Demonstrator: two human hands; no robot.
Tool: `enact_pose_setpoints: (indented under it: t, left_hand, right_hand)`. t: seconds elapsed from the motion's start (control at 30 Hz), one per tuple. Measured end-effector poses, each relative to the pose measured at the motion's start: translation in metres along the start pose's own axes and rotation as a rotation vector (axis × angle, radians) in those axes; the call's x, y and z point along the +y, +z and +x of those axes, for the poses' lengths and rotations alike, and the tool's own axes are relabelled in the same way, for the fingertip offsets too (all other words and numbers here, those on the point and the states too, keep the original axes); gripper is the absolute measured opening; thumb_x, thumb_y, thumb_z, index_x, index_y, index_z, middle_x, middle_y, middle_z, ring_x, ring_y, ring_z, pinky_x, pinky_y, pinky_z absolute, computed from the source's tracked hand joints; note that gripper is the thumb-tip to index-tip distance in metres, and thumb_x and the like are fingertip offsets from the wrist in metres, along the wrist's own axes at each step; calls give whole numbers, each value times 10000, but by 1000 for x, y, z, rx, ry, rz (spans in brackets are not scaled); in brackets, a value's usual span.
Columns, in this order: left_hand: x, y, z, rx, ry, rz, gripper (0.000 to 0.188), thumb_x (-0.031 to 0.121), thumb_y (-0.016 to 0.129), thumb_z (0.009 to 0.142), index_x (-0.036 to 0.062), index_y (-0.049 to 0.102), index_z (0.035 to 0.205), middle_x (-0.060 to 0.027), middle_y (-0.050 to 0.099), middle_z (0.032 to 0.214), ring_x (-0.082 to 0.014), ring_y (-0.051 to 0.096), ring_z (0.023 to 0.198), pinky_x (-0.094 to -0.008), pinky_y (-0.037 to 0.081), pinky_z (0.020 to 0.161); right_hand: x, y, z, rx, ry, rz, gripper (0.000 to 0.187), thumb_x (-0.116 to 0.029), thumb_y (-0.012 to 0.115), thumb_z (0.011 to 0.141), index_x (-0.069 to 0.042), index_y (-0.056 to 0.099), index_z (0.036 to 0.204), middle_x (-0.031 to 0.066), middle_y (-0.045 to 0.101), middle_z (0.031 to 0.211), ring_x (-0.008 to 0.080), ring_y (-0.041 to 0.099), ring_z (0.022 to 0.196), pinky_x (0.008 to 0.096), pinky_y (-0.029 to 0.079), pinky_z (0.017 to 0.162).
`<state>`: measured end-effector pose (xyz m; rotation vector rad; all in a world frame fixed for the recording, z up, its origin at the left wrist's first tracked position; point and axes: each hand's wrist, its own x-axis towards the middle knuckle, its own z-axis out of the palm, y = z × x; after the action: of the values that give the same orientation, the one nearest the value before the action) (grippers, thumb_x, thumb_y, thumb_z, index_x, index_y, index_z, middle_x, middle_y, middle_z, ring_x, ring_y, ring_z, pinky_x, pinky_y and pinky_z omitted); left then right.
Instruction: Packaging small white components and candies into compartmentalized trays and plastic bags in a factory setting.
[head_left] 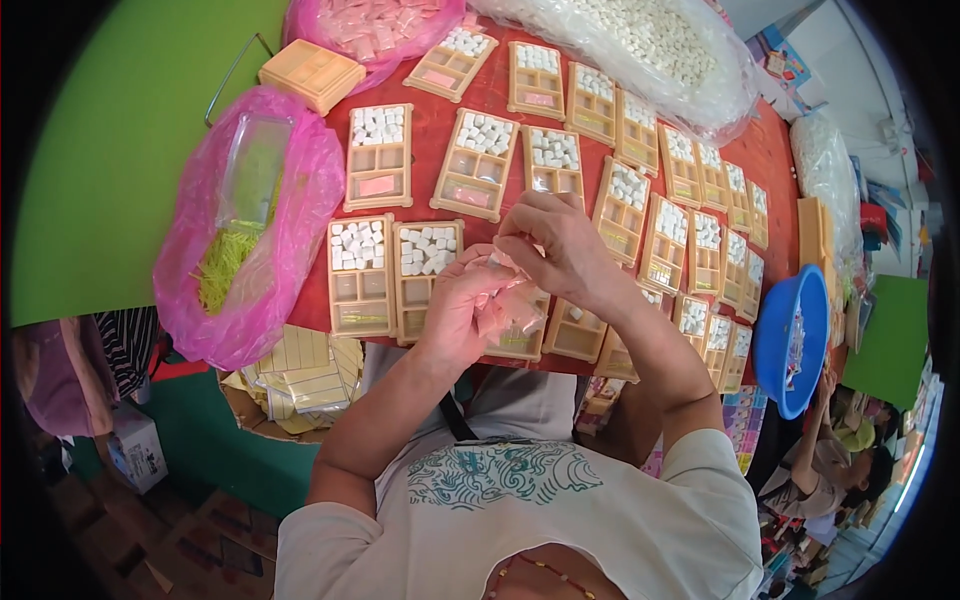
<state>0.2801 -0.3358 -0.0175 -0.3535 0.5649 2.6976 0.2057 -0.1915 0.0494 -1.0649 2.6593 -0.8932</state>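
My left hand (462, 312) is closed around several small pink packets (508, 312), some poking out below its fingers. Over it, my right hand (560, 245) bends its fingers in a pinch beside the left fingertips; what lies in that pinch is hidden. Both hands hover above the near rows of tan compartment trays (376, 222). White cubes (428, 250) fill the large section of most trays. A pink packet (377, 185) lies in a lower section of some trays, and yellow-green sticks (360, 318) show in others. My hands partly cover the trays beneath them.
Left on the red table (425, 120) sits a pink bag (180, 290) of yellow-green sticks with a clear box. Behind are stacked trays (312, 75), a pink-packet bag (375, 28) and a clear bag of white cubes (650, 45). At right are a blue basin (770, 345) and another person (835, 455).
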Motion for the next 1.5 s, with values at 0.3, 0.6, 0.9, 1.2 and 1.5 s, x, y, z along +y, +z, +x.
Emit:
enact_pose_setpoints:
  t: [0.3, 0.6, 0.9, 1.2, 1.5]
  left_hand:
    - [-16, 10, 6, -8, -160, -62, 158, -6, 557, 835, 11, 589, 989, -99, 645, 884, -172, 652, 816, -285, 530, 710]
    - [-16, 5, 26, 30, -82, -135, 131, 11, 547, 851, 27, 575, 978, -77, 642, 874, -164, 655, 787, -283, 540, 665]
    - [-17, 28, 70, -254, -29, -26, 107, 117, 503, 893, 34, 560, 858, -29, 591, 653, -86, 512, 486, -214, 351, 370]
    - [-10, 29, 141, -61, -127, -231, 109, 61, 551, 844, 22, 557, 946, -108, 624, 773, -190, 598, 608, -260, 427, 402]
    - [4, 32, 160, 27, -89, -109, 143, 86, 576, 836, -53, 596, 860, -120, 604, 709, -190, 562, 551, -262, 406, 397]
  right_hand:
    - [59, -36, -3, 209, 78, -256, 66, -112, 625, 817, -51, 602, 802, 65, 575, 789, 251, 571, 803, 361, 384, 820]
    - [60, -36, 0, 47, 80, -143, 174, -205, 644, 836, -33, 623, 825, 98, 572, 782, 231, 582, 761, 354, 421, 715]
    - [53, -34, -16, 84, 274, 233, 170, -146, 591, 860, 20, 614, 832, 122, 580, 689, 180, 568, 632, 319, 439, 577]
    - [112, -60, 18, 352, 387, 242, 229, -179, 542, 914, 28, 588, 829, 24, 594, 691, 75, 496, 654, 266, 408, 582]
    - [194, -55, 44, 478, 270, -359, 192, -218, 575, 863, -33, 622, 836, 124, 608, 840, 275, 598, 801, 389, 400, 789]
